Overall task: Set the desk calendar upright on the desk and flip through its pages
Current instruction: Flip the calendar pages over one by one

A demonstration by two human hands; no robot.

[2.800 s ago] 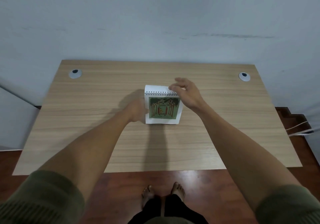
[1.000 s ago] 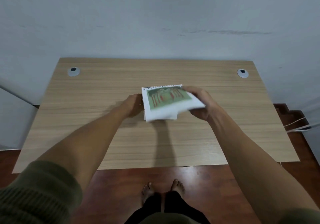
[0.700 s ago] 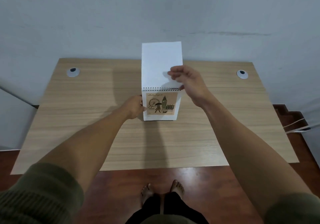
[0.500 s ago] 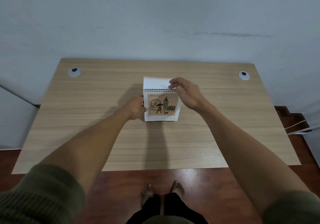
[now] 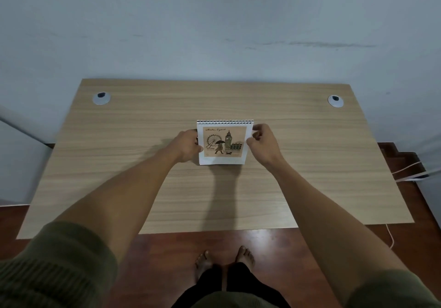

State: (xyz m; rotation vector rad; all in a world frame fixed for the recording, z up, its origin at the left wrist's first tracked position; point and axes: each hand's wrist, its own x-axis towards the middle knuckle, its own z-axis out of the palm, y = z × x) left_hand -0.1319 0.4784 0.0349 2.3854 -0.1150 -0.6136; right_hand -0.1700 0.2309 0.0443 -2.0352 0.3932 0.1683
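Observation:
A small spiral-bound desk calendar (image 5: 224, 143) stands upright in the middle of the wooden desk (image 5: 119, 164). Its front page shows a tan drawing with a ferris wheel, a clock tower and a figure under an umbrella. My left hand (image 5: 187, 147) grips the calendar's left edge. My right hand (image 5: 263, 143) is at its right edge, thumb and fingers pinched on the front page's edge near the top. The calendar's back side is hidden.
Two round grey cable grommets sit at the desk's back corners, one at the left (image 5: 101, 98) and one at the right (image 5: 335, 100). A pale wall rises behind the desk. White cables (image 5: 408, 173) lie by the floor at the right. My bare feet (image 5: 224, 258) stand below the front edge.
The green forest page was lifted and flipped over the spiral to the back, uncovering the tan city page. My right hand came down from the top to the right edge. My left hand stayed put.

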